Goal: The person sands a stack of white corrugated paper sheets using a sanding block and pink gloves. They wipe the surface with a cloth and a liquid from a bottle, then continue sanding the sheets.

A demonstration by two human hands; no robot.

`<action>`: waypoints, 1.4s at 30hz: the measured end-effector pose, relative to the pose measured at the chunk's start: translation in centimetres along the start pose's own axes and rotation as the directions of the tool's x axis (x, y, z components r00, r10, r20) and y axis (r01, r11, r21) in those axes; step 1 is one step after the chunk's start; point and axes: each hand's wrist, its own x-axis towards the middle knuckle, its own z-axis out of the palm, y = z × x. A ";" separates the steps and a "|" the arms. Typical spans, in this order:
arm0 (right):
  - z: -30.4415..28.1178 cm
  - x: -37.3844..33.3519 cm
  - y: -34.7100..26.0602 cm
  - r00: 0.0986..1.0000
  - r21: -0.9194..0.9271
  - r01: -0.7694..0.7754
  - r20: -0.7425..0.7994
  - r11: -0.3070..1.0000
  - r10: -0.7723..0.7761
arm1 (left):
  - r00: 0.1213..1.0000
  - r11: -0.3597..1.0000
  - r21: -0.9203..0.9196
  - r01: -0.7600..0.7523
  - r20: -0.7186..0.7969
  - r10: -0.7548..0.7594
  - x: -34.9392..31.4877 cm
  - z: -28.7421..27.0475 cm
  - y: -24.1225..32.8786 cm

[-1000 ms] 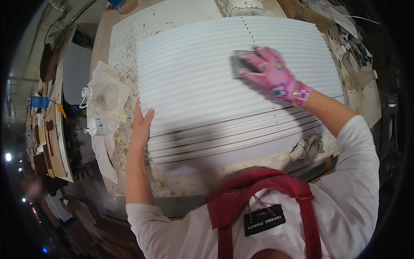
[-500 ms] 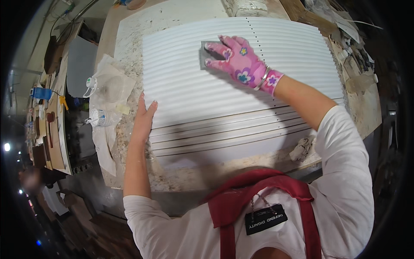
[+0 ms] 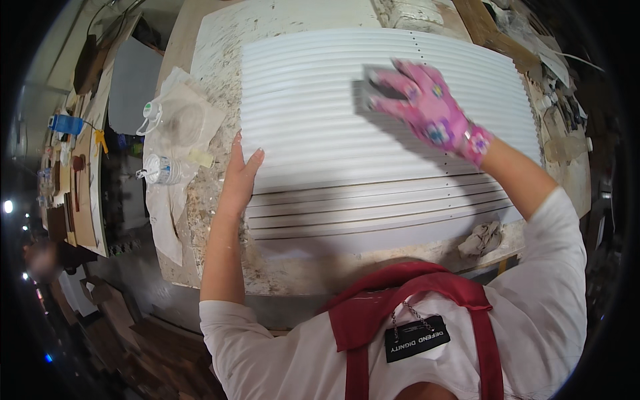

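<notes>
A white ribbed panel [image 3: 313, 120] lies on the worktable, with a dotted line running down its right part. My right hand [image 3: 430, 103], in a pink flowered glove, presses a grey sanding pad [image 3: 367, 80] onto the ribs in the upper middle. The thumb and fingers straddle the pad; motion blurs both. My bare left hand [image 3: 241, 172] rests along the panel's left edge, fingers stretched out and thumb apart, holding nothing. Several dark grooves separate flat strips on the panel's near part.
Two clear plastic bottles [image 3: 162, 170] stand on a plastic sheet [image 3: 167, 220] at the left. A crumpled rag [image 3: 481, 240] sits by the panel's near right corner. Wooden boards [image 3: 497, 33] and another clear bottle [image 3: 567, 148] are along the far right.
My right hand and the sanding pad have slid to the right across the ribs. My left hand stays at the panel's left edge. The whole view has shifted slightly.
</notes>
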 end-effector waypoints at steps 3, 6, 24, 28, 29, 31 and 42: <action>-0.2 0.4 -2.8 0.999 0.000 0.015 -0.030 1.000 -0.015 | 1.000 0.999 -0.047 0.018 0.005 -0.018 -0.1 0.6 1.2; 0.3 5.1 -4.2 0.992 0.085 0.099 -0.089 0.991 -0.092 | 1.000 1.000 -0.015 0.001 0.023 -0.001 -0.1 0.5 1.6; -1.8 3.1 -4.6 0.987 -0.035 0.009 0.159 0.999 -0.003 | 0.997 0.998 0.048 -0.043 -0.057 0.045 -0.3 0.5 0.8; 1.2 8.6 -6.1 0.997 0.098 0.040 -0.071 0.994 -0.033 | 0.998 0.998 0.035 -0.050 -0.034 0.052 0.5 0.4 0.4; 0.9 10.2 -5.9 0.998 0.102 0.033 -0.051 0.994 -0.028 | 0.999 0.999 0.020 -0.040 -0.032 0.041 0.5 0.3 0.2; -0.3 10.6 -5.3 0.990 0.089 -0.119 0.082 0.989 0.111 | 0.999 1.000 0.003 -0.020 -0.030 0.020 0.0 0.3 0.0; 0.9 9.7 -2.4 0.977 0.235 -0.158 -0.103 0.959 0.186 | 0.993 0.976 0.191 -0.105 -0.023 0.112 0.9 0.4 0.1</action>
